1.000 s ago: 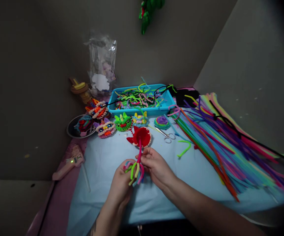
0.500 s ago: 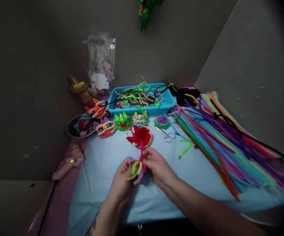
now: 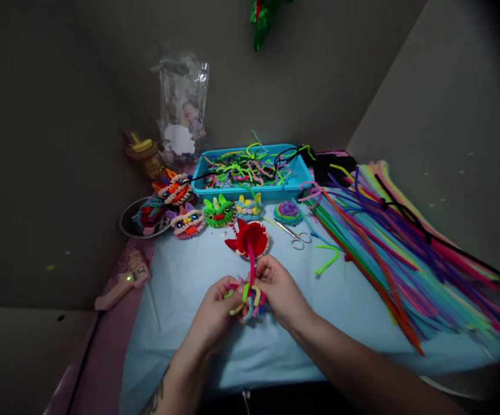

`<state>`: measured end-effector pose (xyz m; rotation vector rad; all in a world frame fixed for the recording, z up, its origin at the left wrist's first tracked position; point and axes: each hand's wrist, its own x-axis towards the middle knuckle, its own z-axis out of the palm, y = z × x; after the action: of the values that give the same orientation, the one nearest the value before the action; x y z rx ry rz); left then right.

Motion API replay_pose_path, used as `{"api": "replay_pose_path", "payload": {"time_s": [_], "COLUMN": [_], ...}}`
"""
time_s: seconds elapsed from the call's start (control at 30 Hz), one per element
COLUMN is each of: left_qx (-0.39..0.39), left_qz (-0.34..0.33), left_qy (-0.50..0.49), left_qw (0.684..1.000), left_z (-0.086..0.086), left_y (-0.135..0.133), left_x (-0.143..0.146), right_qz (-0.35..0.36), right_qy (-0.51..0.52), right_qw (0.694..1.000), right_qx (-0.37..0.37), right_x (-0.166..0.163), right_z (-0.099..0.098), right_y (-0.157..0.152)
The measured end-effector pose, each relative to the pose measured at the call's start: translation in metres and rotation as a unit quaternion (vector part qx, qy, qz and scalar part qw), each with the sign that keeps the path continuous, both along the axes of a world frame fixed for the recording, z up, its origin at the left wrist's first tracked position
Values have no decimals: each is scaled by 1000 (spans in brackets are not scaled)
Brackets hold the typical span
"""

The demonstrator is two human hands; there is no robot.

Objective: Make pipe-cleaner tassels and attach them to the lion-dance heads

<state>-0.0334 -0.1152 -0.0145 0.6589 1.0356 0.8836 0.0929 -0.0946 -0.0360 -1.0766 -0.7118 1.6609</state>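
Between my hands is a small bundle of bent pipe cleaners (image 3: 250, 308) in pink, green, yellow and blue. My left hand (image 3: 218, 305) pinches its left side with thumb and fingers. On the other side my right hand (image 3: 281, 291) has its fingers closed on the bundle near a magenta stem (image 3: 252, 270). This stem runs up toward a red pipe-cleaner piece (image 3: 252, 239) with a pale fringed edge, lying on the blue cloth just beyond my hands. Whether stem and red piece are joined cannot be made out.
A blue tray (image 3: 250, 193) of pipe-cleaner scraps stands behind several animal-face pieces (image 3: 218, 212). Scissors (image 3: 295, 236) lie right of the red piece. Long pipe cleaners (image 3: 371, 259) spread over the right side. At left are a pink glue gun (image 3: 124, 282) and a bowl (image 3: 124, 222).
My left fingers have shifted right, further over the bundle, and its strands have moved slightly. The whole view has shifted a little. Both hands keep their hold.
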Motion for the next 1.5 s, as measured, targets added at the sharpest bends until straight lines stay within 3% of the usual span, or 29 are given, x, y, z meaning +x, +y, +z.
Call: {"api": "replay_pose_path", "payload": {"time_s": [0.33, 0.53, 0.77, 1.17, 1.5], "left_qx": [30, 34, 49, 146, 84], "left_qz": [-31, 5, 13, -55, -29], "left_qy": [60, 47, 62, 247, 116], "left_qw": [997, 998, 997, 956, 989], "left_z": [-6, 0, -8, -6, -9], "left_y": [-1, 0, 1, -1, 1], "left_x": [-4, -3, -6, -9, -9], "right_qz": [-23, 13, 68, 76, 87], "right_qy": [-49, -48, 2, 34, 17], "right_qw": [998, 999, 997, 995, 996], "right_qx": [35, 21, -31, -55, -32], "right_x": [1, 4, 10, 14, 15], "right_z": [1, 4, 6, 6, 8], "right_y": [1, 1, 2, 3, 2]}}
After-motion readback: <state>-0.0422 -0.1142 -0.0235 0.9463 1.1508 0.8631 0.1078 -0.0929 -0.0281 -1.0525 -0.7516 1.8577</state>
